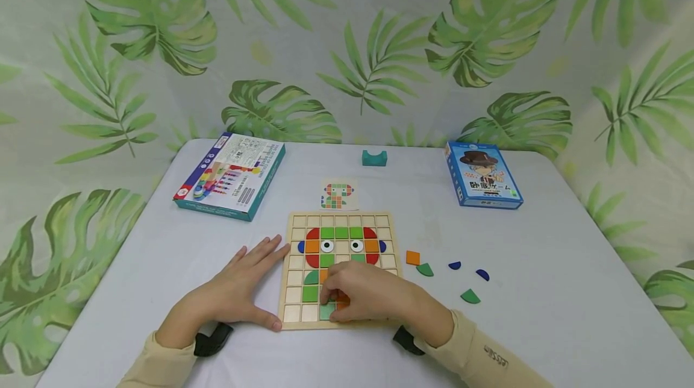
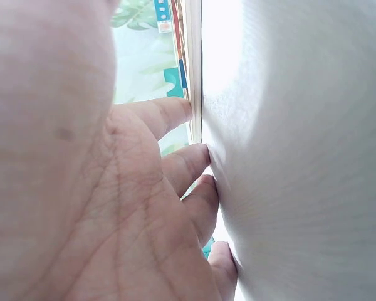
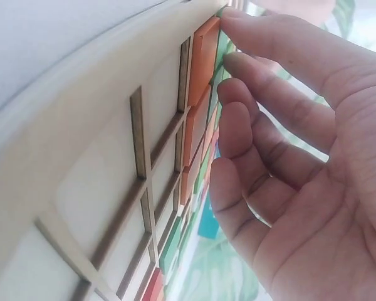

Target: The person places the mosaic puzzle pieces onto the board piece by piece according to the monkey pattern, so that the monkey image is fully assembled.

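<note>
A wooden grid board (image 1: 293, 297) lies on the table, with coloured tiles set in many of its cells. My left hand (image 1: 238, 285) is spread flat beside it, thumb and index finger touching the board's left edge. Over the lower part of the board, my right hand (image 1: 368, 291) pinches a green square tile (image 1: 326, 312) at the bottom row between thumb and index finger. The right wrist view shows orange tiles (image 3: 203, 59) just beside those fingertips. That hand covers part of the pattern. A picture card (image 1: 338, 195) lies behind the board.
Right of the board lie an orange square (image 1: 413, 258), green quarter-round pieces (image 1: 470, 296) and blue half-round pieces (image 1: 482, 275). A toy box (image 1: 233, 174) stands back left, a blue game box (image 1: 482, 174) back right, and a teal block (image 1: 375, 158) between them.
</note>
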The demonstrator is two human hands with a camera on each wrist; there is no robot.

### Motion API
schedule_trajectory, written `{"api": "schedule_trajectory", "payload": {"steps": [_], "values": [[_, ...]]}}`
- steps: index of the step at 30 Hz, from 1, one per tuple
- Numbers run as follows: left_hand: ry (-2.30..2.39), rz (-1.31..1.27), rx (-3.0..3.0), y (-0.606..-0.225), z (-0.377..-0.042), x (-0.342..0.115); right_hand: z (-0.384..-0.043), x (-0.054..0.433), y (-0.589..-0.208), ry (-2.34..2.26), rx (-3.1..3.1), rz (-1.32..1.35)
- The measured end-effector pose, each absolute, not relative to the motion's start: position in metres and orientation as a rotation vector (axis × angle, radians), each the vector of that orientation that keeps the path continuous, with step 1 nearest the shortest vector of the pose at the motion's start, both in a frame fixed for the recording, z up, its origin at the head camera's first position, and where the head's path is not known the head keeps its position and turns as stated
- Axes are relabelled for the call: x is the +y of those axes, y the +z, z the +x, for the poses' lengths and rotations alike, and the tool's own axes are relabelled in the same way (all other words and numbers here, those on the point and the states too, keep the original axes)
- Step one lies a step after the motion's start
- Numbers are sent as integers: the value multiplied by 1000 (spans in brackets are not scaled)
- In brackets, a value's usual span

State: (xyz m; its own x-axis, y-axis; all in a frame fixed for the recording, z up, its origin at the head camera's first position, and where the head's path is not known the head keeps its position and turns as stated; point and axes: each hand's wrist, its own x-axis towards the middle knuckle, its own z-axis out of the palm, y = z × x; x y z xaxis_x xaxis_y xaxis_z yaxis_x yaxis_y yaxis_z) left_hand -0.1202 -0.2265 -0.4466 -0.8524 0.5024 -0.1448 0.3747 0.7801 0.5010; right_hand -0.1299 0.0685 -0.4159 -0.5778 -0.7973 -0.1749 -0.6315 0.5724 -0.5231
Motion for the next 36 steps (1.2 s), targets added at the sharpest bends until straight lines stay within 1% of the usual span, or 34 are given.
{"api": "schedule_trajectory", "payload": {"steps": [7,13,19,27,36], "values": [[680,669,2697,-446,-120,-226,-128,69,-415,-568,2422,-1171],[687,665,2690,-445,-120,-225,-131,81,-408,-619,2463,-1079],[681,668,2690,-445,-120,-225,-141,111,-400,-689,2531,-1040],[676,664,2689,-445,-119,-225,-157,160,-392,-718,2649,-842],[678,658,2685,-445,-120,-224,-174,206,-399,-652,2730,-603]]}}
